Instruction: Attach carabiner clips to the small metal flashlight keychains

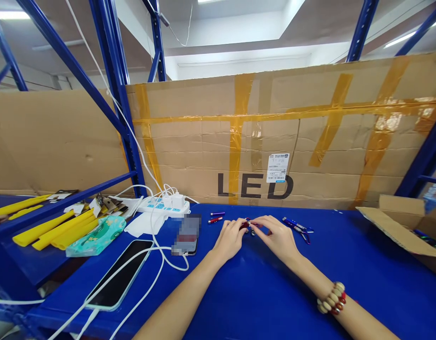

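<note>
Both hands meet over the blue table top (260, 293) near its far edge. My left hand (230, 238) and my right hand (278, 237) pinch the two ends of a small red pen-shaped thing with a metal clip (250, 227), fingers closed on it. My right wrist wears a bead bracelet (331, 298). Just behind the left hand lie a short blue stick (217, 214) and a short red stick (215, 220). To the right of my right hand lies a small heap of blue sticks with clips (297, 228).
A taped cardboard wall marked LED (260, 141) closes the back. A phone on a cable (119, 279), a second phone (185, 242), a white power strip (164, 204), a tissue pack (96, 236) and yellow tubes (58, 231) lie left. An open cardboard box (402, 226) stands right.
</note>
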Demonstrator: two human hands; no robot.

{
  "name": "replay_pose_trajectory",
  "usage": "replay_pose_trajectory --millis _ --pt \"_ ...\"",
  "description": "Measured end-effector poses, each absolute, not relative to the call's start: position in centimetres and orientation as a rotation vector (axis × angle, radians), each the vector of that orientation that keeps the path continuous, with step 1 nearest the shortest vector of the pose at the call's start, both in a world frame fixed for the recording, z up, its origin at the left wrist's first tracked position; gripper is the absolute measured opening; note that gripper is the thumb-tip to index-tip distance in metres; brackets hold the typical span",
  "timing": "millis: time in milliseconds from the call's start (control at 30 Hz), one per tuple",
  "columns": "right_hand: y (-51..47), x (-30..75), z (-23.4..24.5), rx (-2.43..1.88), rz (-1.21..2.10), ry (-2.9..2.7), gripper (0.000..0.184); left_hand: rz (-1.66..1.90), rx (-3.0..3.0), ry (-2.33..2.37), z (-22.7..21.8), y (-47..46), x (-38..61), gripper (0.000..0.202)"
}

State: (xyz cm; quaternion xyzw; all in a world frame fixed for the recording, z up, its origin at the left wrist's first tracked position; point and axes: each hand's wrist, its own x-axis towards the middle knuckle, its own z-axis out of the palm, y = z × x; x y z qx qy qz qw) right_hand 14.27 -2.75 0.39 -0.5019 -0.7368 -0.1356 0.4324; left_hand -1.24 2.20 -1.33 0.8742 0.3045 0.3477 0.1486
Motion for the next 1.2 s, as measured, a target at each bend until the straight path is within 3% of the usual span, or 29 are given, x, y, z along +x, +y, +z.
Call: replay_pose_trajectory --millis 1033,1200 --pt "-3.05 14.36 0.93 -1.389 -0.194 -1.979 0.019 0.959 2.609 0.896 -1.59 2.23 -1.05 0.019" --pt "-3.07 14.26 0.64 -1.479 -0.141 -2.000 0.033 1.171 2.309 1.190 -1.87 3.11 -1.12 0.015"
